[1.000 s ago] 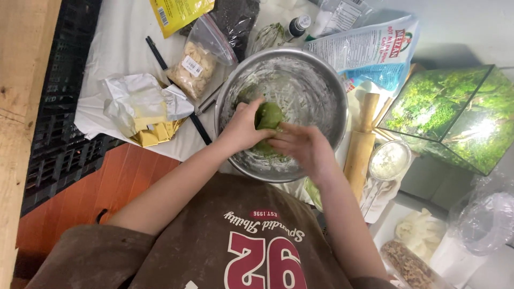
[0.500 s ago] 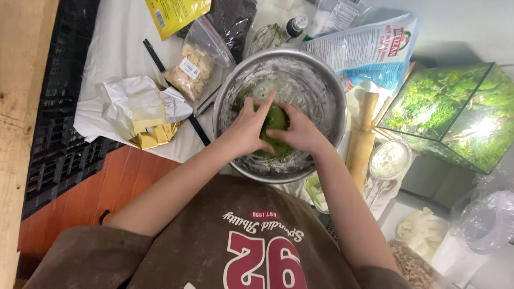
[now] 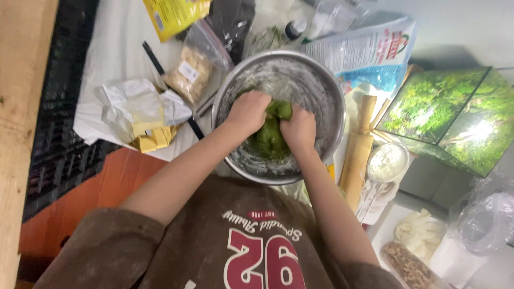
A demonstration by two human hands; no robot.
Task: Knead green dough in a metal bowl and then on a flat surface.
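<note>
Both hands were down in the metal bowl [image 3: 321, 91], pressing a lump of green dough [image 3: 270, 136]. The left hand [image 3: 247, 111] and the right hand [image 3: 299, 128] sat side by side on top of the lump, fingers curled down around it, gripping and pushing it against the floured bowl bottom. The dough lay directly beneath and between the fingers, a knob of it bulging up in the gap.

To knead well here, it seemed best to press with the heels, fold the lump back, and pick up the loose flour clinging to the bowl wall beyond the fingers. A wooden rolling pin [image 3: 357, 158] lay right of the right hand; unwrapped butter pieces [image 3: 152, 138] lay left of the left hand on the bench.
</note>
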